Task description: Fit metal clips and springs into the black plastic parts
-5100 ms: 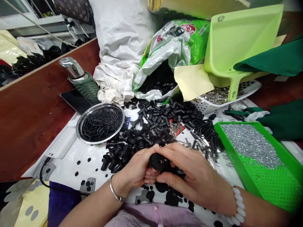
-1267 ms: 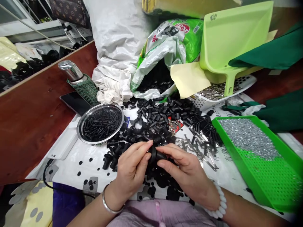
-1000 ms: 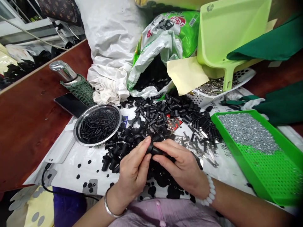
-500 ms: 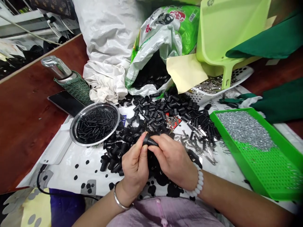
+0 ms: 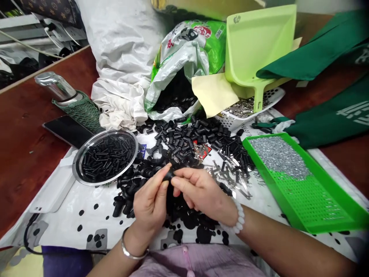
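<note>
A small black plastic part [image 5: 168, 175] sits between the thumb and fingers of my left hand [image 5: 151, 196], above the heap. My right hand [image 5: 201, 194] is closed in a pinch right against this part; whatever its fingertips grip is too small or hidden to make out. Under and behind both hands spreads a heap of black plastic fittings [image 5: 181, 140], with caps and short sleeves among them. Thin metal pieces [image 5: 227, 175] lie loose to the right of the heap, beside black ribbed pieces [image 5: 240, 152].
A round metal dish [image 5: 75, 169] of black ribbed pieces stands left, by a phone [image 5: 67, 130] and a netted flask [image 5: 79, 109]. To the right lies a green tray [image 5: 305, 207] with small silvery pieces. Behind are an open bag [image 5: 198, 57], a white basket [image 5: 230, 122] and a dustpan [image 5: 259, 50].
The view has shifted a little. The black part has turned in my fingers, and its tapered end no longer shows. My right fingers have changed their grip beside it.
</note>
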